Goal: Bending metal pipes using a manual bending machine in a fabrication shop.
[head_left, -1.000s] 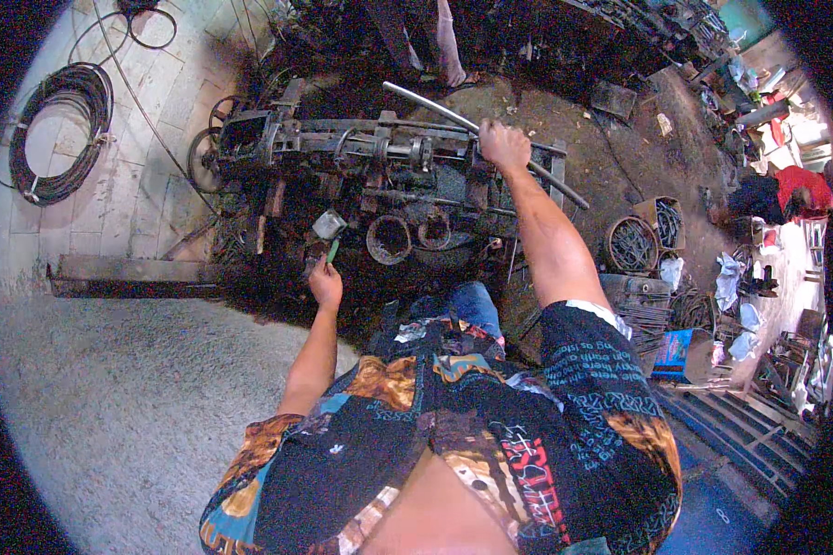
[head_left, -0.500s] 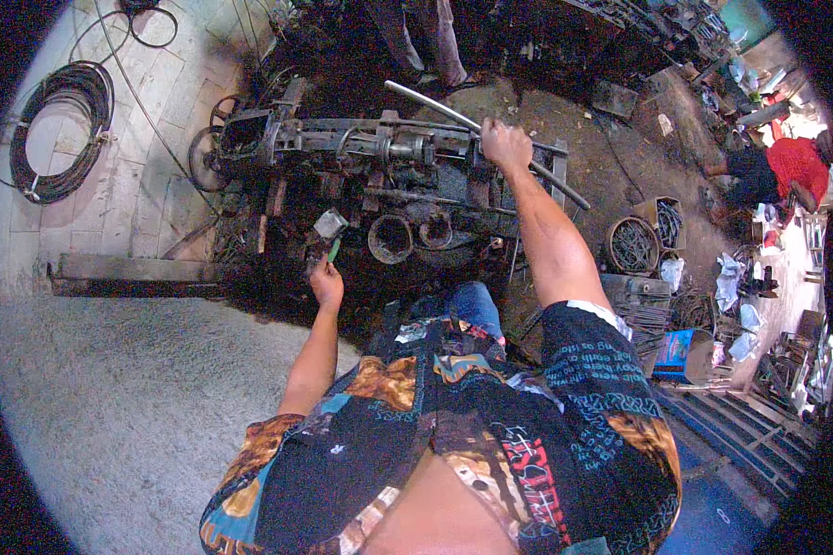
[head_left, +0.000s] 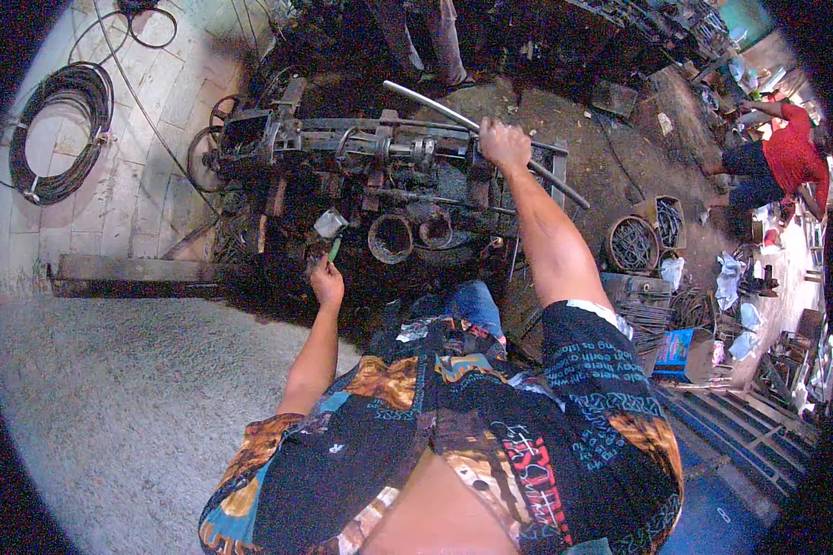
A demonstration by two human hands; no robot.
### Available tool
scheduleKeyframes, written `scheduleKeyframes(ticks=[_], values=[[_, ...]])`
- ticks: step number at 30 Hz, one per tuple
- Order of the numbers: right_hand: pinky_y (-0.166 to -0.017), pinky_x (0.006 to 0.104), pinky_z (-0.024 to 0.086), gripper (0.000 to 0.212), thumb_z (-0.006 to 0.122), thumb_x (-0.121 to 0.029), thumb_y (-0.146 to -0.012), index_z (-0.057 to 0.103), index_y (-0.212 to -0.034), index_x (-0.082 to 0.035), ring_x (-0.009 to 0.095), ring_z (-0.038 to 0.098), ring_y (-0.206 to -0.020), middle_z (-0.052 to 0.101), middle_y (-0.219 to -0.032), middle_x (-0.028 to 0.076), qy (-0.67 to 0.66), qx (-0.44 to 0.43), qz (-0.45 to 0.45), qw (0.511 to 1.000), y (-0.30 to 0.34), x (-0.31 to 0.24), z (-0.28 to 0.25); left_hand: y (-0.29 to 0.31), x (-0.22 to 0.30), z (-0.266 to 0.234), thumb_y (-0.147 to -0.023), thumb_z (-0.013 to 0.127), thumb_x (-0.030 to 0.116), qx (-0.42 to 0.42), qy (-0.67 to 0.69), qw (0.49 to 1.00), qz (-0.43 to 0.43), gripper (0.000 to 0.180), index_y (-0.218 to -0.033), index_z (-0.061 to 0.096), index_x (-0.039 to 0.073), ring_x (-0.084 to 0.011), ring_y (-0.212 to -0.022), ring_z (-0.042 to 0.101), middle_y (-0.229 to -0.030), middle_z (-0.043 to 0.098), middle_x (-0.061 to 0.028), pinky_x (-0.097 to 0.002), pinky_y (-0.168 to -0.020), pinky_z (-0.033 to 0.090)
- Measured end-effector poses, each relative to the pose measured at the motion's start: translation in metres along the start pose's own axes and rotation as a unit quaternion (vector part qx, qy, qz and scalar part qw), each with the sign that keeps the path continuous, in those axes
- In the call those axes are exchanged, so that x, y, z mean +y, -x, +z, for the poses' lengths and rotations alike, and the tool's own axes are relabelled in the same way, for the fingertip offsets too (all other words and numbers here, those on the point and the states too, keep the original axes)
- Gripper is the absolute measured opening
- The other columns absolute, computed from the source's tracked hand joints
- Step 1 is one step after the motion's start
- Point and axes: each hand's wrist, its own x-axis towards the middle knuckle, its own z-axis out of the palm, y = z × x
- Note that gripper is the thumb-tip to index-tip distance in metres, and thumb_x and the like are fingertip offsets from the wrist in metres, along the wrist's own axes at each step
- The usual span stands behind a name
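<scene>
My right hand is closed around a long grey metal rod. The rod slants across the right part of a dark, greasy machine with a long bed, its left end farther away than its right. Low at the machine's near side, my left hand is closed on a small green strip or handle, whose kind I cannot make out. Just beyond it is a pale, box-like piece. A round, open tin stands to the right of that hand.
A coil of black cable lies on the tiled floor at left. A wooden beam borders the rough concrete. At right are a round basket of metal pieces, a blue box and a person in red. Someone's legs show beyond the machine.
The person in red at the right has straightened somewhat and stretched an arm out. Both my hands stay in nearly the same places, with the rod almost unmoved.
</scene>
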Motion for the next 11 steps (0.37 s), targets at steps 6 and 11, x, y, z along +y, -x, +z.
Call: scheduleKeyframes(ticks=[6, 11], values=[[-0.073, 0.0467, 0.052, 0.034, 0.038, -0.032, -0.089, 0.064, -0.091, -0.011, 0.038, 0.064, -0.078, 0.067, -0.088, 0.015, -0.018, -0.022, 0.032, 0.999, 0.002, -0.004, -0.012, 0.001, -0.003, 0.000, -0.084, 0.056, 0.006, 0.002, 0.004, 1.000, 0.005, 0.028, -0.110, 0.063, -0.003, -0.0352, -0.080, 0.065, -0.090, 0.064, -0.0252, -0.0395, -0.071, 0.051], [-0.075, 0.0470, 0.051, 0.043, 0.038, -0.040, -0.089, 0.063, -0.099, -0.006, 0.039, 0.064, -0.085, 0.067, -0.090, 0.019, -0.055, -0.072, 0.046, 0.995, 0.003, -0.007, -0.032, 0.000, -0.004, 0.004, -0.084, 0.058, 0.008, -0.002, 0.016, 1.000, -0.012, 0.029, -0.111, 0.062, -0.001, -0.0344, -0.083, 0.065, -0.093, 0.065, -0.0247, -0.0384, -0.073, 0.051]])
